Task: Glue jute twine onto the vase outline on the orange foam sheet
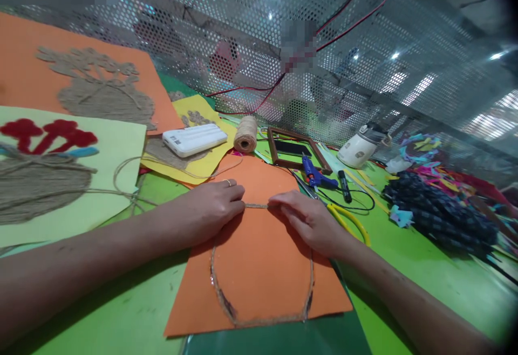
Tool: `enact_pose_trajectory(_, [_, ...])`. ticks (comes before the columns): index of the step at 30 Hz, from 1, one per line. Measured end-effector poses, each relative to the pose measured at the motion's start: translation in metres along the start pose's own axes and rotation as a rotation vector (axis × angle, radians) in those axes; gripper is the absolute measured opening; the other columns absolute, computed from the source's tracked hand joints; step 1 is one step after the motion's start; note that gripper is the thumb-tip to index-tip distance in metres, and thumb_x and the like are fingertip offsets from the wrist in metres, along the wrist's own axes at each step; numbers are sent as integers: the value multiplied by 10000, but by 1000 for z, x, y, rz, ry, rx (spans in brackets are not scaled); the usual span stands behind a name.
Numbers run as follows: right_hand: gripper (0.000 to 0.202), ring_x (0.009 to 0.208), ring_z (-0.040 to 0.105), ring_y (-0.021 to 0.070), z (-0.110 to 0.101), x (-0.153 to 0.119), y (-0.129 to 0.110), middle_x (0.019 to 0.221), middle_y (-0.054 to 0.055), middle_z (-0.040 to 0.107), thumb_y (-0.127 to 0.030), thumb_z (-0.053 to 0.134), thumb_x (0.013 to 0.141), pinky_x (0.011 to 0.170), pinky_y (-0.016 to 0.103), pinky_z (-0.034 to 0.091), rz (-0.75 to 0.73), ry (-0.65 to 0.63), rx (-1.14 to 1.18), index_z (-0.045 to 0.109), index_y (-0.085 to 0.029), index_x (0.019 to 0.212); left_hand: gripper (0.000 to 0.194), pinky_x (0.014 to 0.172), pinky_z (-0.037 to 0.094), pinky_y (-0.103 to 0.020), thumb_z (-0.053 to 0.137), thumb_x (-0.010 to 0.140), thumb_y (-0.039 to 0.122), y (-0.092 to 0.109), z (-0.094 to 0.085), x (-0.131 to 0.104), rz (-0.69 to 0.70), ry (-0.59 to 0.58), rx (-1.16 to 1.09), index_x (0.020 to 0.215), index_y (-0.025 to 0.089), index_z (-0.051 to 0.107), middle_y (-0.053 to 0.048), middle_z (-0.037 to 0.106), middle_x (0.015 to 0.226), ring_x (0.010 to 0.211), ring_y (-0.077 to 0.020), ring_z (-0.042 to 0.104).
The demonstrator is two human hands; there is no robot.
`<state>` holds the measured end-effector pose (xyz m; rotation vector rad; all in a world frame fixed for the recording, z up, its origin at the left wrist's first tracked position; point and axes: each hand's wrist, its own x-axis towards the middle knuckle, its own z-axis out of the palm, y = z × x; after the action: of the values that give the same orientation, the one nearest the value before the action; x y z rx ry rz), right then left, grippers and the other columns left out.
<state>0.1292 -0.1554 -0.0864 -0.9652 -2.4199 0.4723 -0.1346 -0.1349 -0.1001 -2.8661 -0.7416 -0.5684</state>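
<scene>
Both your hands (216,206) (309,223) pinch twine (256,205) against orange paper (263,268); uneven pulling could skew it before any glue grips.

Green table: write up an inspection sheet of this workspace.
Surface: green table, crowded along the far side.
Job's things: orange sheet with twine outline; twine roll beyond.
Clutter: white power bank, wooden frame, marker, dark cloth.
Hands: left hand and right hand at opposite ends of a short twine strand; grip unclear.
Cables: black cord near blue glue gun; red wire across the mesh.
Surroundings: perforated mesh behind, lights beyond.
</scene>
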Motion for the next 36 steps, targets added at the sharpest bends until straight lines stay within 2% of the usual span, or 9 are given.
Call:
enact_pose_trajectory(6, [539,1243,474,232,3,2,-10,1281,101,600,-8,428,880,1004,454,430,-27,-176,-166,471,-228,1370,190,647,419,-297,525,880,76,1,-4,0,8,-13,-4,899,159,695,-70,611,804,751,-184,536])
enact_pose_trajectory(11, [680,1264,442,279,4,4,-14,1347,149,542,26,475,758,980,487,433,-54,-244,-320,430,-189,1402,216,639,420,-296,509,887,91,-3,-1,1,-6,-15,-20,924,160,709,-74,627,813,746,-184,545])
enact_pose_trajectory(15, [663,1240,464,260,6,3,-13,1333,141,557,34,461,780,981,461,438,-48,-227,-295,421,-188,1404,235,618,416,-276,484,911,139,-12,3,1,-90,27,-121,869,171,713,-45,630,749,670,-150,548])
enact_pose_trajectory(26, [518,1202,476,238,6,4,-11,1299,108,579,-8,415,880,992,453,434,-64,-145,-185,447,-192,1363,197,596,349,-289,521,877,139,-14,10,-1,-51,3,-76,756,179,671,-42,576,745,665,-156,484])
enact_pose_trajectory(33, [571,1220,471,251,4,2,-10,1276,155,565,15,382,856,1010,476,430,-26,-160,-242,429,-151,1401,168,602,331,-299,518,878,141,-15,10,-2,-35,17,-72,812,192,664,-36,556,750,682,-166,467])
enact_pose_trajectory(36, [589,1217,478,247,2,2,-9,1286,143,556,11,388,861,1014,469,436,5,-164,-213,424,-177,1417,169,612,334,-311,534,862,113,-12,6,-2,-10,0,-29,835,197,678,-37,555,751,700,-176,476])
